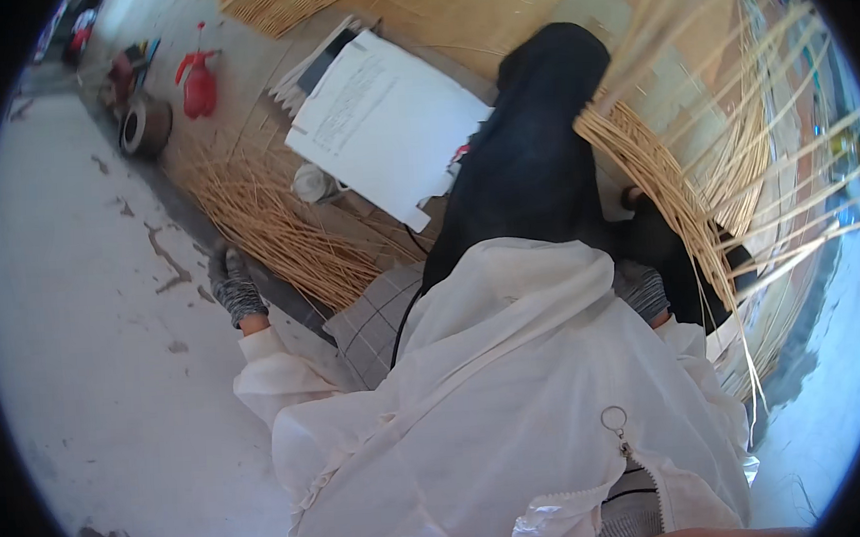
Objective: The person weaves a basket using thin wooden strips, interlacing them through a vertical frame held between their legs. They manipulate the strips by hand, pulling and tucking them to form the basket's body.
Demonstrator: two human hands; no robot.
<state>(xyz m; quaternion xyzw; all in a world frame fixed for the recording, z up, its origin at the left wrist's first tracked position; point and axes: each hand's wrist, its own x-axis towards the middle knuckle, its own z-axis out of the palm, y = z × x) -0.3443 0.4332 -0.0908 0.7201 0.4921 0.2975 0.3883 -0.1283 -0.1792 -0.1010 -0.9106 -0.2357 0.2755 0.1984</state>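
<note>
My left hand (236,286), in a grey knit glove, is stretched out beside the white wall, its fingers extended with nothing seen in them. Close by on its right lies a bundle of loose tan wicker rods (282,232). My right hand (642,291), also gloved in grey, rests near my lap. Folds of my white jacket (523,380) cover much of it, and its fingers are hidden. Just beyond it stands a partly woven wicker piece (663,164), its long unwoven rods fanning out to the right. It leans near my black-clad leg (540,136).
A white foam board (388,125) with handwriting lies ahead, beside a small whitish container (313,183). Farther off stand a red spray bottle (199,84) and a dark round roll (145,126). A woven wicker panel (290,4) lies at the far edge. The peeling wall (111,314) bounds the left.
</note>
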